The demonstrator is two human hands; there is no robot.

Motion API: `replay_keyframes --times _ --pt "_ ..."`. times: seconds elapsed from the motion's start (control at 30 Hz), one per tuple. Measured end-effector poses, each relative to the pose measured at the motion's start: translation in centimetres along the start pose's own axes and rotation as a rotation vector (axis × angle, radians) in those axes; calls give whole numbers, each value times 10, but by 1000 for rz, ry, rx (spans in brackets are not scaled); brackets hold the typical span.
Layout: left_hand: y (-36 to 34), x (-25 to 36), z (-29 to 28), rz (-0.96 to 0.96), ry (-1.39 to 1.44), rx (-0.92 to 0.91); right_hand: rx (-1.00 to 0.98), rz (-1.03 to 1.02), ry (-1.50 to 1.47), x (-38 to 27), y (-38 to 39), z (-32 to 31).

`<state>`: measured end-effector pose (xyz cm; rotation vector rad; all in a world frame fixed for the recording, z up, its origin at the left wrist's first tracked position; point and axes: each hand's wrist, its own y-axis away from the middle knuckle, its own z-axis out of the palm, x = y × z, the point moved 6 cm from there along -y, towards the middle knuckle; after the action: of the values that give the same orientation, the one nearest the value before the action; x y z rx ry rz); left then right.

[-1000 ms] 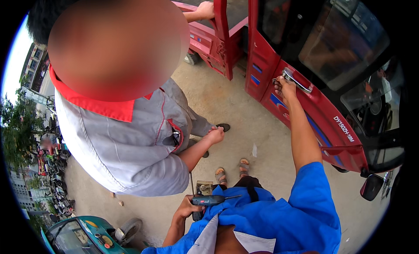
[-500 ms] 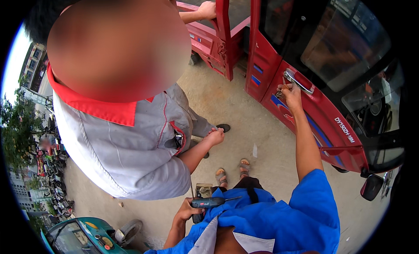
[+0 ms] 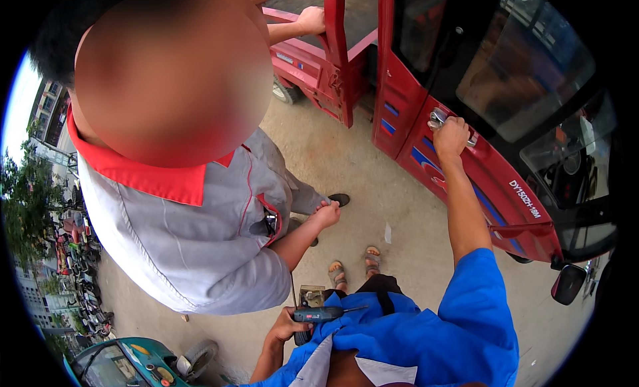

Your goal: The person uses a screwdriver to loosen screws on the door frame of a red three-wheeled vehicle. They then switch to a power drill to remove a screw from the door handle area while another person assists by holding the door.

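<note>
My left hand (image 3: 285,326) is closed round a dark grey-blue power drill (image 3: 318,314), its thin bit pointing right across the front of my blue shirt. A small open box with bits inside (image 3: 310,296) sits just beyond the drill; what carries it is hidden. With my arm stretched out ahead to the right, my right hand (image 3: 452,138) is wrapped over the chrome door handle (image 3: 436,118) of a red cab vehicle (image 3: 413,131). The fingers cover the middle of the handle, and whether they also hold something small cannot be made out. The door (image 3: 489,181) sits flush in its frame.
A person in a grey shirt with a red collar (image 3: 193,247) stands close at my left, one hand (image 3: 311,19) on the red cargo-bed frame. A teal vehicle (image 3: 126,360) is at lower left. The cab's side mirror (image 3: 568,284) sticks out at right.
My right hand has moved from beside the handle's lock end, where it held a small thin thing, onto the handle itself. My left hand with the drill has hardly moved.
</note>
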<state>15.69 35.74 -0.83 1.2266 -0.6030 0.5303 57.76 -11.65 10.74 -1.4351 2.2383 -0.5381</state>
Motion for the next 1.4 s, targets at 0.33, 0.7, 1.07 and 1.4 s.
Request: replay_keyframes --times 0.33,0.7,1.07,1.4 --pt "-4 8 -14 -46 -26 8 13 165 19 1 -5 35" --pt "-7 -2 -48 -66 -211 -48 101 151 29 0 4 39" --pt "-12 18 -23 -35 -142 -248 -98 -254 -351 -2 101 -14" --pt "-14 5 -18 -35 -91 -143 -164 -429 -362 35 64 11"
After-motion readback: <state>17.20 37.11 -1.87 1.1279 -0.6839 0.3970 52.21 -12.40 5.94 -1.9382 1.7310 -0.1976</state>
